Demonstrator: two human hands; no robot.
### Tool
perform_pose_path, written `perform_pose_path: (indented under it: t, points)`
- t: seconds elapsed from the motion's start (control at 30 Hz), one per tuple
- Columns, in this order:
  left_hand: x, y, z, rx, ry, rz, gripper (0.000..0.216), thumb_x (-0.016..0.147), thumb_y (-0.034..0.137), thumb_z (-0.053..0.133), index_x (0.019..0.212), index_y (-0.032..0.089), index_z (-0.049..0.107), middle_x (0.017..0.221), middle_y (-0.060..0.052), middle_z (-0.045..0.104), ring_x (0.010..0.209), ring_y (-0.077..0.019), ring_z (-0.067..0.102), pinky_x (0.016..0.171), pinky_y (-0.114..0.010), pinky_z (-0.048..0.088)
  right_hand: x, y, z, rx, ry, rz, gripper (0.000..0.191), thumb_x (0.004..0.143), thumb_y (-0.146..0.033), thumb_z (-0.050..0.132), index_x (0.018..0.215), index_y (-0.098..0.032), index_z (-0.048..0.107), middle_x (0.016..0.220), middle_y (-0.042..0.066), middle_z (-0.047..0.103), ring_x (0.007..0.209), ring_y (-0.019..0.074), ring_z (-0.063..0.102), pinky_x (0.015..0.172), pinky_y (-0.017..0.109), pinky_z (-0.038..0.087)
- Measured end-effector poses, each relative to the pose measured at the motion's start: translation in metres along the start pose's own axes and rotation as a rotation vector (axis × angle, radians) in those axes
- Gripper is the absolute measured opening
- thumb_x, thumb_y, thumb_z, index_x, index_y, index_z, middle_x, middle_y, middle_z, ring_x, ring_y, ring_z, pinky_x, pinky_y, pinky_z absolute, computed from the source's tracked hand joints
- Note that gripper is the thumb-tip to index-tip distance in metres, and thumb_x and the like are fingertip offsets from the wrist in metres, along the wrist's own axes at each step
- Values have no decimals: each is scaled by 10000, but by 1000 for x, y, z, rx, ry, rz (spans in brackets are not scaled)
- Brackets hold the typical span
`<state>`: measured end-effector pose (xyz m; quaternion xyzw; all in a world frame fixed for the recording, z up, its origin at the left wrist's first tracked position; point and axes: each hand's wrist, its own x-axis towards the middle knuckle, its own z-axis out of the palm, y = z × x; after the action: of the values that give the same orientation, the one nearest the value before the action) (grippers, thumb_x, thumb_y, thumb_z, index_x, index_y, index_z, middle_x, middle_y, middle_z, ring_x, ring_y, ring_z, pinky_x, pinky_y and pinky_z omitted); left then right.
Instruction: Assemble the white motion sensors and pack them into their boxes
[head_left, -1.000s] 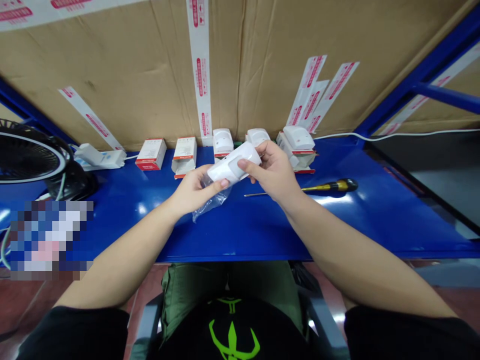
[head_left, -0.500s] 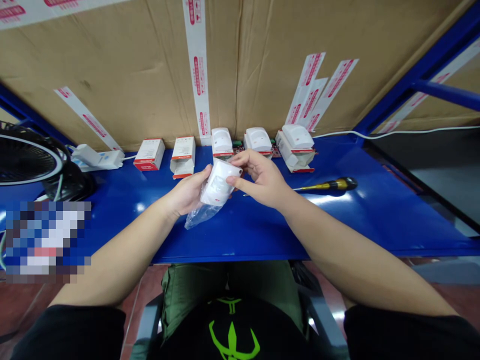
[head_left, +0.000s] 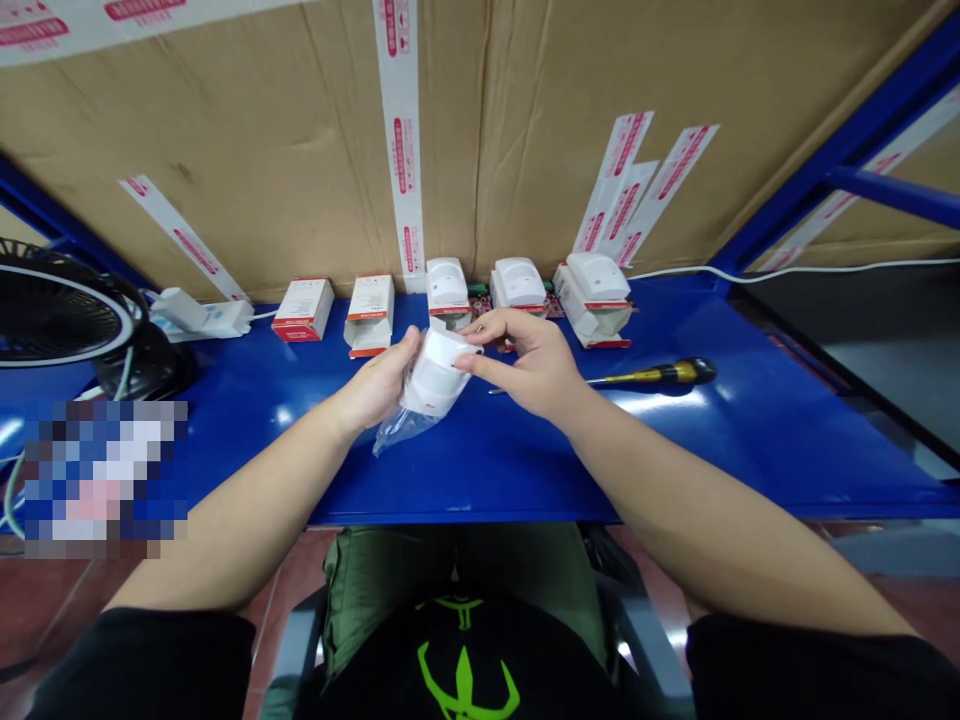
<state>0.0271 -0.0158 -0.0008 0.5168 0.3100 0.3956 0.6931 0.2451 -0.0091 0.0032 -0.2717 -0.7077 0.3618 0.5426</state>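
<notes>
My left hand and my right hand meet over the blue shelf, both closed on one white plastic sensor housing. The housing stands nearly on end and sits partly inside a clear plastic bag that hangs below my left hand. My right thumb and fingers pinch its upper right edge. Behind my hands, three more white sensor housings stand along the cardboard wall, one of them on an open box.
Two small white-and-red boxes stand at the back left beside a white power strip. A black fan fills the left edge. A yellow-handled screwdriver lies right of my right hand. Blue shelf posts rise at the right.
The housing turned from lying sideways between my hands to nearly upright and sank further into the bag. Both hands dropped slightly and closed in around it.
</notes>
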Motion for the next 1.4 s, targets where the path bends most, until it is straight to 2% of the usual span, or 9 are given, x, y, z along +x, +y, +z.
perform_pose_path:
  t: [0.13, 0.27, 0.43, 0.63, 0.8, 0.97, 1.13, 1.3, 1.4]
  points:
    - [-3, 4, 1, 106, 9, 61, 736, 823, 572, 952, 1443, 235, 742, 1096, -58, 838, 947, -217, 782, 814, -280, 611, -2, -2, 5, -5, 28, 137, 371, 851, -523, 862, 805, -240, 626, 791, -13, 678, 680, 144, 540, 622, 315, 446]
    - [-4, 7, 2, 172, 11, 103, 848, 782, 388, 1008, 1544, 278, 655, 1053, -23, 817, 904, -185, 754, 834, -275, 601, -1, -2, 2, 21, -79, 174, 369, 830, -523, 868, 854, -247, 624, 876, 2, 699, 775, 168, 609, 697, 336, 509]
    - [-2, 5, 2, 135, 18, 99, 813, 800, 423, 994, 1505, 262, 625, 1153, -52, 814, 998, -215, 778, 890, -295, 612, 2, 0, -5, 49, -215, 178, 324, 809, -433, 891, 916, -245, 649, 1016, 38, 745, 926, 214, 689, 805, 376, 553]
    - [-3, 3, 4, 111, 40, -26, 712, 783, 425, 1012, 1305, 250, 561, 1031, 5, 775, 799, -144, 748, 738, -246, 586, 2, 0, -5, 131, -268, 294, 386, 873, -452, 836, 753, -247, 531, 819, 18, 686, 766, 178, 639, 708, 331, 518]
    - [-4, 9, 1, 66, 16, -83, 706, 759, 442, 1020, 1246, 253, 545, 1059, -11, 765, 851, -151, 756, 715, -234, 578, 0, 8, -3, 10, -97, 332, 350, 886, -412, 829, 771, -249, 541, 755, -18, 641, 721, 171, 622, 679, 337, 538]
    - [-5, 13, -11, 178, -21, -137, 924, 585, 190, 1076, 1350, 236, 559, 1157, -72, 771, 974, -219, 777, 800, -294, 612, 1, 16, -4, -18, 69, 384, 333, 915, -395, 800, 799, -258, 520, 757, -16, 630, 696, 191, 666, 645, 383, 623]
    - [-3, 12, -20, 250, -30, -90, 678, 706, 251, 1030, 1275, 188, 667, 1140, -85, 777, 974, -210, 766, 815, -303, 620, 5, 16, -6, 64, 116, 358, 402, 931, -453, 798, 824, -267, 458, 857, -4, 655, 754, 176, 663, 649, 358, 636]
    - [-1, 15, -18, 313, -115, 54, 508, 766, 278, 1006, 1220, 211, 789, 1245, -107, 807, 1093, -224, 758, 941, -318, 614, 6, 5, -13, 124, -42, 463, 429, 807, -409, 902, 953, -270, 524, 857, -36, 642, 733, 162, 647, 596, 308, 591]
    - [-1, 15, -14, 322, -50, 104, 425, 766, 342, 1015, 1122, 212, 823, 1168, -77, 821, 1046, -199, 754, 930, -295, 608, 6, -1, -15, 107, -200, 536, 514, 683, -353, 985, 1043, -238, 636, 858, -21, 680, 724, 163, 647, 580, 290, 551]
